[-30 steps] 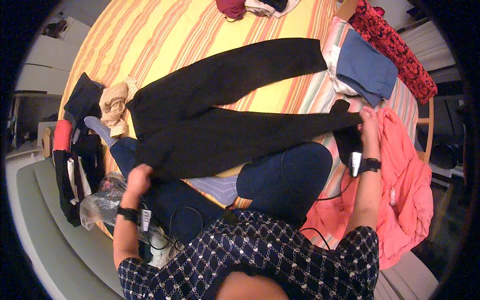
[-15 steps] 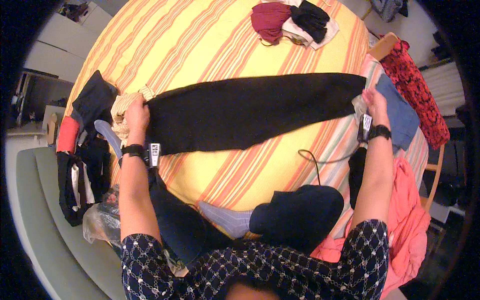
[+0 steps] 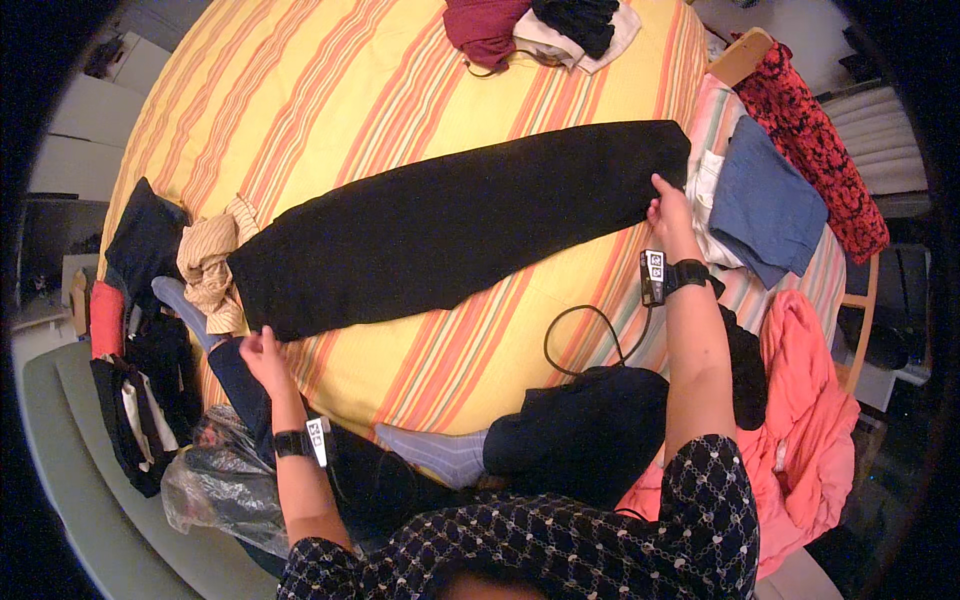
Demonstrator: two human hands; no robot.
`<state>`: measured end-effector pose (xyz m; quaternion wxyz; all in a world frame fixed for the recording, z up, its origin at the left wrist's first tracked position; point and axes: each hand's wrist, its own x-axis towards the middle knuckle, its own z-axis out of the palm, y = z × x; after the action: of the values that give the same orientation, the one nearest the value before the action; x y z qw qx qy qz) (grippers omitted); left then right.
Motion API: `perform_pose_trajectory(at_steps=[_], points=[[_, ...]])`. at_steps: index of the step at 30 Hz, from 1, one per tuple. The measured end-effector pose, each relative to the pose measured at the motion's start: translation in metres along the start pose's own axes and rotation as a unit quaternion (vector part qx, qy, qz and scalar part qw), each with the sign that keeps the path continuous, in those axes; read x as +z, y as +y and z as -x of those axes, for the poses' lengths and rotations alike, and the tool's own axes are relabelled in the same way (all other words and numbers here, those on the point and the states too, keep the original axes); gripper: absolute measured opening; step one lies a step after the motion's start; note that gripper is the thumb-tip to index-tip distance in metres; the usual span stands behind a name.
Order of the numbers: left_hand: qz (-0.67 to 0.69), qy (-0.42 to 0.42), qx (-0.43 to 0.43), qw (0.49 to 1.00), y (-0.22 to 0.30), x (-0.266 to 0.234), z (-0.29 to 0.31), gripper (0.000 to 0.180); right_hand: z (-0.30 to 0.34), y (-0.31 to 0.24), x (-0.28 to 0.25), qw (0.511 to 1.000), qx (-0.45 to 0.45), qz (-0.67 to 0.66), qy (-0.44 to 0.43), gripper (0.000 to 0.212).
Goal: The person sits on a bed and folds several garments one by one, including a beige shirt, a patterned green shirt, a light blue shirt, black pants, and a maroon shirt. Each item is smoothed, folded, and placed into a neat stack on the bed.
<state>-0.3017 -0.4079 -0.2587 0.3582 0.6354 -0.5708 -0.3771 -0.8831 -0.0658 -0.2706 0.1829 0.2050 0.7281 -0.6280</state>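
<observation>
A pair of black trousers (image 3: 450, 230), folded lengthwise into one long strip, lies slantwise across the striped yellow bedspread (image 3: 390, 370). At its near left corner, the fingers of my left hand (image 3: 267, 362) are pinched on the edge of the cloth. My right hand (image 3: 672, 212) grips the near edge by the narrower right end, its fingers partly hidden. A crumpled cream striped garment (image 3: 208, 258) lies just beyond the trousers' left end. Close to my right hand are a white cloth (image 3: 704, 205) and a folded blue garment (image 3: 765, 205).
Maroon (image 3: 485, 35), black and white clothes lie at the far side. Coral fabric (image 3: 800, 420) is heaped at the right, near a chair with red-and-black cloth (image 3: 815, 150). Dark clothes (image 3: 145, 240) and a clear plastic bag (image 3: 220, 490) sit left. A dark cable (image 3: 585, 310) loops by my leg.
My left hand has moved from the trousers' far left end to the near left corner. My right hand has shifted from the right end to the near edge. The view has shifted.
</observation>
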Motion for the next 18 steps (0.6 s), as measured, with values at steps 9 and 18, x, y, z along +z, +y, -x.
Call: perform_pose_trajectory(at_steps=[9,18], points=[[0.246,-0.240,-0.144,0.928,-0.005,0.018,0.024,0.079,0.003,0.020,-0.031,0.999,0.026,0.025,0.006,0.035],[0.570,-0.029,-0.303,0.763,0.018,0.024,0.011,0.032,0.007,-0.011,-0.023,0.981,0.053,-0.152,-0.110,0.021]])
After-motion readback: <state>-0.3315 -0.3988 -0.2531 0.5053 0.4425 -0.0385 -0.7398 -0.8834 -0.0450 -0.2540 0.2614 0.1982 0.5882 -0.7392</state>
